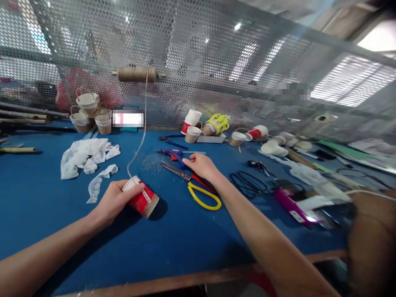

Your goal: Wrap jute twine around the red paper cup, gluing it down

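Note:
My left hand [119, 196] is closed around a red-and-white paper cup [142, 197], tilted, with a brown band at its lower end. Twine [142, 140] runs down to the cup from a spool [136, 74] on the mesh. My right hand [201, 166] has its thumb and fingers at the handle of a blue glue gun [176, 156], which lies on the table with its nozzle to the left. Just below that hand lie scissors [204, 198] with yellow and red handles, blades pointing left. Clear glue strands [153, 162] are scattered beside the gun.
White lace [85, 154] lies at left, near a stack of twine-wrapped cups [88, 107]. Pliers [173, 140], white cups [192, 119] and a yellow crown-shaped piece [219, 123] stand at the back. A black cable [249, 183] and purple object [291, 206] lie right.

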